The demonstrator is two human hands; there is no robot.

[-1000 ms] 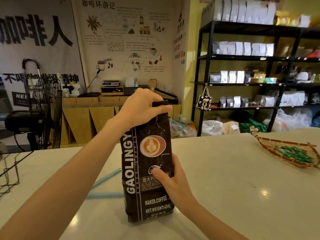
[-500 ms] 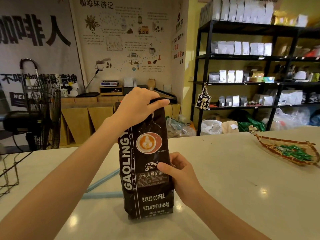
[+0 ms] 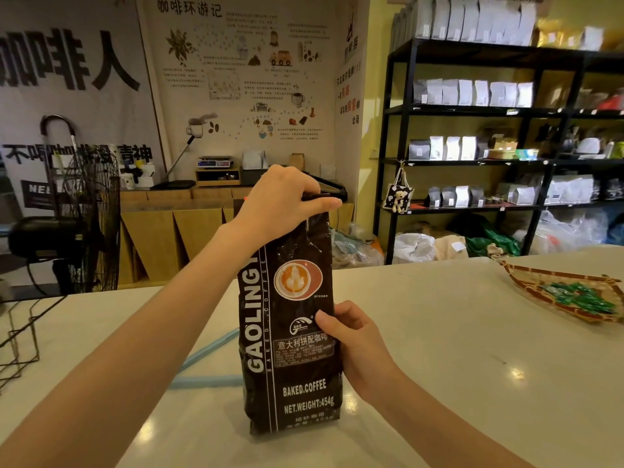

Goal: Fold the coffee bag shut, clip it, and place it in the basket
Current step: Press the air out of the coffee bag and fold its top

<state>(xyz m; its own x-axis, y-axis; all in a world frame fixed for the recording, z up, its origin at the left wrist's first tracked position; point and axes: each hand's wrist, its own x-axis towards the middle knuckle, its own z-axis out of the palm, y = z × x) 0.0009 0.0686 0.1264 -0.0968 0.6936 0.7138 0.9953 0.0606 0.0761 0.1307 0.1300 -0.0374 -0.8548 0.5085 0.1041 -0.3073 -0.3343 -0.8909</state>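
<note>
Bag top now pinched lower | coffee bag [image 3: 290, 332] upright (dark, glossy)

Coffee bag [image 3: 290, 332] showing "GAOLINGY", "BAKED.COFFEE", "NET.WEIGHT:454g"; far-left banner [image 3: 67, 79] displaying "咖啡人"; far wall poster [image 3: 243, 69] reading "咖啡环游记".

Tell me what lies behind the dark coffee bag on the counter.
Light blue strips run out from behind the dark coffee bag on its left side. Where they end is hidden by the bag.
</note>
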